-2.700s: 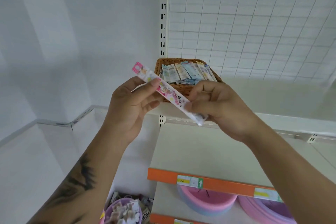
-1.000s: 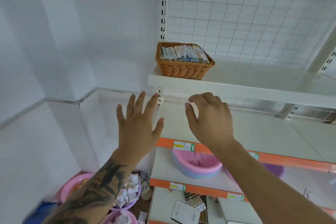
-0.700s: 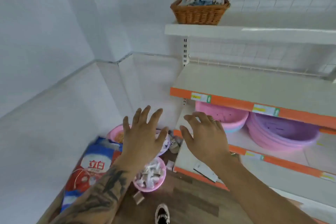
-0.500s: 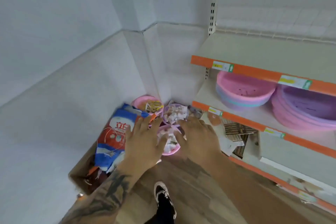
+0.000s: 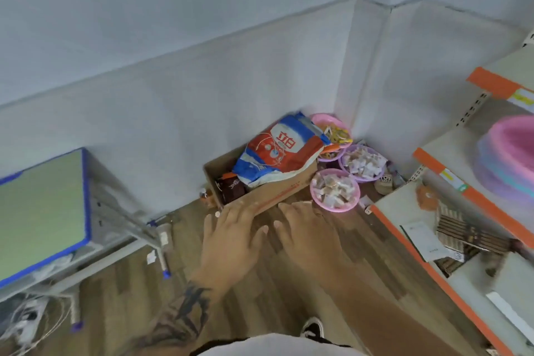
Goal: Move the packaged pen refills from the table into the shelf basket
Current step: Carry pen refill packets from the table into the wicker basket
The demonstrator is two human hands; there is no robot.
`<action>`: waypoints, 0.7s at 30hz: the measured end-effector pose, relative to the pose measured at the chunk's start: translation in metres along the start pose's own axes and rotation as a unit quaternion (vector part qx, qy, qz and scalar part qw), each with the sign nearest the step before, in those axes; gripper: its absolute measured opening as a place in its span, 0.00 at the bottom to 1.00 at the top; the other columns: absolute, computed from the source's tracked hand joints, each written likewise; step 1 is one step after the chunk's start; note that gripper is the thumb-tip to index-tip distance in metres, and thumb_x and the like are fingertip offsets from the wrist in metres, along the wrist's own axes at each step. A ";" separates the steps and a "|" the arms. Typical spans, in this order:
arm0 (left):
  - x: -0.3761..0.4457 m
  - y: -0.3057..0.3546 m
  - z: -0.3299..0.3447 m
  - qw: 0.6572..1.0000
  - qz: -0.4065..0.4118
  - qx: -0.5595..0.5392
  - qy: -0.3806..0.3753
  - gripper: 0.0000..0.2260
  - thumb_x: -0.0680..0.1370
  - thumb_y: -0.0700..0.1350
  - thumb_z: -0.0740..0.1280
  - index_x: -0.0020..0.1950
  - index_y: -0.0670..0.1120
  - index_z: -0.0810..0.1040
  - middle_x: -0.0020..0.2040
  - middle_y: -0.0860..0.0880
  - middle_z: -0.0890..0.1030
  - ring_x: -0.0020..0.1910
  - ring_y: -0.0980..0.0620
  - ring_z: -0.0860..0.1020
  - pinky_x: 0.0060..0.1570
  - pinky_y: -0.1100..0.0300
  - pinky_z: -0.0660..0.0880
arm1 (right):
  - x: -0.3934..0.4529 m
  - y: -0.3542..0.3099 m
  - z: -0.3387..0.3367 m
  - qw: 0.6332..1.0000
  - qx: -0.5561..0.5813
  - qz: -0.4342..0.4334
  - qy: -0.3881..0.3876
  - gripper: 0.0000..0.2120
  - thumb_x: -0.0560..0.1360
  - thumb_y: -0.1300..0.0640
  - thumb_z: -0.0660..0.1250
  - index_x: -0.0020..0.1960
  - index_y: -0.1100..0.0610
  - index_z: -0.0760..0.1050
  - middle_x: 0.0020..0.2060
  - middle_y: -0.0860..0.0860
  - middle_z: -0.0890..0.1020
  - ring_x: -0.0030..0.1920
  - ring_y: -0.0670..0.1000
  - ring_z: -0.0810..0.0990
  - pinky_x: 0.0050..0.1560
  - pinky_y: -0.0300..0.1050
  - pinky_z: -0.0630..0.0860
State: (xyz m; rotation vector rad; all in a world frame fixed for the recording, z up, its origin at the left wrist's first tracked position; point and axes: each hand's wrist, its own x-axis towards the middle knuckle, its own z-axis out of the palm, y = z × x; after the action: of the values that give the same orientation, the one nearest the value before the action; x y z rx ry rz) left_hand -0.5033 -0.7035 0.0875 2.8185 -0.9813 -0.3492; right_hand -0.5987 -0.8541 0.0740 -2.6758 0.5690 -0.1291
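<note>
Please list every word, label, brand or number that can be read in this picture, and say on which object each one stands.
"立白": white characters on the red, white and blue plastic bag in the cardboard box.
Dark print on the small brown pouch by the pink bowls: too blurred to read.
Yellow and green price tags on the orange shelf edge: unreadable.
White paper sheet on the bottom shelf: print too small.
</note>
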 end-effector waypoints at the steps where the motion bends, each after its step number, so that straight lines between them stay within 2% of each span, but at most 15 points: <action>1: -0.014 -0.021 0.003 1.000 -0.021 -0.016 -0.002 0.25 0.84 0.64 0.52 0.80 0.61 0.58 0.82 0.54 0.62 0.81 0.50 0.58 0.79 0.39 0.51 | -0.001 -0.017 0.012 1.000 -0.011 -0.019 -0.011 0.21 0.84 0.39 0.55 0.74 0.45 0.70 0.68 0.47 0.77 0.66 0.50 0.78 0.64 0.48 0.77; 6: -0.101 -0.140 0.018 0.991 -0.121 -0.054 -0.010 0.27 0.84 0.65 0.50 0.81 0.60 0.57 0.82 0.54 0.62 0.82 0.50 0.58 0.80 0.40 0.53 | -0.015 -0.125 0.070 0.993 -0.042 -0.098 -0.056 0.23 0.83 0.39 0.58 0.75 0.45 0.69 0.71 0.50 0.76 0.68 0.53 0.77 0.67 0.52 0.75; 12: -0.205 -0.258 0.014 0.971 -0.225 -0.080 -0.010 0.26 0.84 0.64 0.51 0.82 0.60 0.54 0.84 0.52 0.57 0.83 0.47 0.53 0.81 0.40 0.47 | -0.054 -0.254 0.144 0.965 -0.105 -0.212 -0.112 0.29 0.84 0.37 0.54 0.81 0.46 0.59 0.77 0.53 0.70 0.76 0.54 0.70 0.73 0.54 0.70; 17: -0.267 -0.326 0.024 0.954 -0.284 -0.096 -0.021 0.27 0.84 0.64 0.50 0.83 0.59 0.54 0.84 0.50 0.57 0.83 0.46 0.52 0.80 0.40 0.49 | -0.085 -0.335 0.187 0.944 -0.138 -0.264 -0.140 0.29 0.83 0.37 0.57 0.80 0.48 0.63 0.76 0.56 0.70 0.76 0.58 0.70 0.74 0.57 0.67; 21: -0.290 -0.366 0.033 0.946 -0.304 -0.116 -0.007 0.27 0.84 0.64 0.50 0.82 0.59 0.54 0.83 0.49 0.58 0.83 0.46 0.54 0.80 0.38 0.49 | -0.093 -0.375 0.206 0.929 -0.154 -0.297 -0.156 0.28 0.82 0.37 0.59 0.78 0.48 0.67 0.75 0.57 0.73 0.74 0.59 0.73 0.72 0.60 0.71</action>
State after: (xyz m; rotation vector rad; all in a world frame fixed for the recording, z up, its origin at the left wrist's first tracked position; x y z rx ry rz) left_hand -0.5153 -0.2386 0.0314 2.8245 -0.0304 -0.5065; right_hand -0.5097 -0.4272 0.0351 -2.9980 -0.3618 0.2383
